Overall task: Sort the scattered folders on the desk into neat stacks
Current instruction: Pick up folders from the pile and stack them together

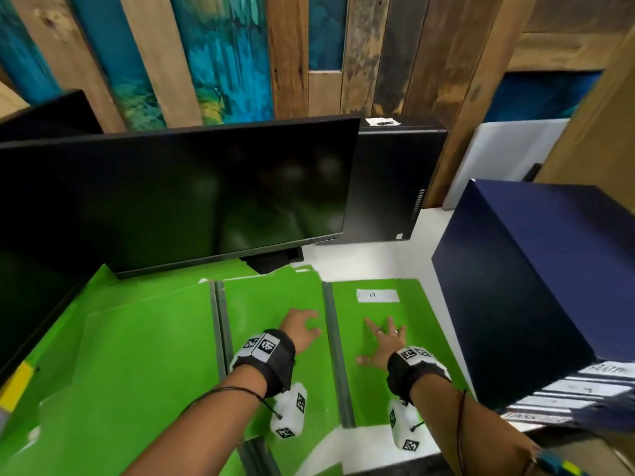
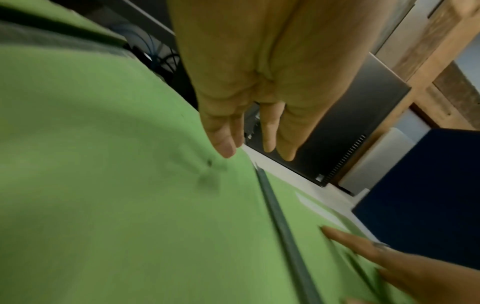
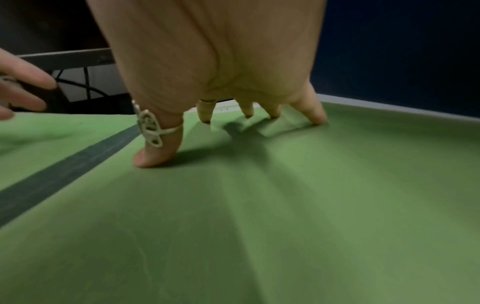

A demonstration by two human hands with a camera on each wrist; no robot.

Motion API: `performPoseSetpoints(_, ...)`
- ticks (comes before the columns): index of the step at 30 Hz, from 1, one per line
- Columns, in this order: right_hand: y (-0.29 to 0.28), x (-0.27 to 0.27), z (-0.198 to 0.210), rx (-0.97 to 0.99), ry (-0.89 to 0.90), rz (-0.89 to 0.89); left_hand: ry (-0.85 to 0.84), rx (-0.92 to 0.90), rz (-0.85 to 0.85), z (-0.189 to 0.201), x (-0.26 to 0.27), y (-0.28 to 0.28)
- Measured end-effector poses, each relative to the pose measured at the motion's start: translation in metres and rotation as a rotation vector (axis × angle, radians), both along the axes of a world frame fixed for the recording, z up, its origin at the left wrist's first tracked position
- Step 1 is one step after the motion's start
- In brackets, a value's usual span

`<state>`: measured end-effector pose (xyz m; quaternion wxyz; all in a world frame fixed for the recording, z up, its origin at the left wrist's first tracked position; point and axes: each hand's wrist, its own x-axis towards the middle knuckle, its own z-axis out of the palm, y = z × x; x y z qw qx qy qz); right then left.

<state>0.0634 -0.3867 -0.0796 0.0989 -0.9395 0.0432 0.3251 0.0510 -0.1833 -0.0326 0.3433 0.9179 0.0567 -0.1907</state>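
Nearest the lower edge of the head view, a strip of the white desk (image 1: 364,441) shows between the two forearms. Above it, at the centre right of the frame, the right hand (image 1: 381,345) lies flat with splayed fingers on the right green folder (image 1: 409,338). The right wrist view shows its fingertips (image 3: 155,158) pressing the cover; nothing is grasped, and the thumb wears a ring (image 3: 149,131). The folder's grey spine (image 1: 338,355) runs just left of the thumb.

Left of that spine, at the frame's centre, the left hand (image 1: 300,329) hovers over the middle green folder (image 1: 271,310). Its fingers are loosely extended and hold nothing. The left wrist view shows them just above the cover; whether a fingertip touches it, I cannot tell.

More green folders (image 1: 137,355) overlap across the lower left of the frame. A white label (image 1: 378,296) sits near the right folder's far edge.

At the right edge stands a dark blue box (image 1: 522,286); its contents are hidden. Farther up, a dark monitor (image 1: 171,201) fills the middle left, with a black computer case (image 1: 388,187) to its right. Wooden planks (image 1: 288,56) cover the top.
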Motion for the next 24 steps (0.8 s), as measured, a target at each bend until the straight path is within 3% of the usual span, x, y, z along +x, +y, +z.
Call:
performPoseSetpoints(4, 0.019, 0.004, 0.006, -0.08, -0.048, 0.036, -0.167, 0.306, 0.126, 0.002, -0.008, 0.066)
performPoseSetpoints(6, 0.04, 0.005, 0.014, 0.007, -0.135, 0.076, -0.099, 0.446, 0.277, 0.002, -0.016, 0.096)
performPoseSetpoints(8, 0.067, 0.006, 0.019, 0.158, -0.203, 0.156, 0.092, 0.5, 0.405, 0.001, -0.028, 0.12)
performPoseSetpoints(11, 0.104, 0.002, 0.02, 0.302, -0.195, 0.169, 0.271, 0.466, 0.451, -0.009, -0.043, 0.145)
performPoseSetpoints(19, 0.146, 0.003, 0.015, 0.171, -0.143, -0.002, 0.263, 0.43, 0.477, -0.015, -0.078, 0.168)
performPoseSetpoints(24, 0.155, 0.001, 0.019, 0.157, -0.06, -0.01, 0.277, 0.39, 0.465, -0.002, -0.082, 0.163)
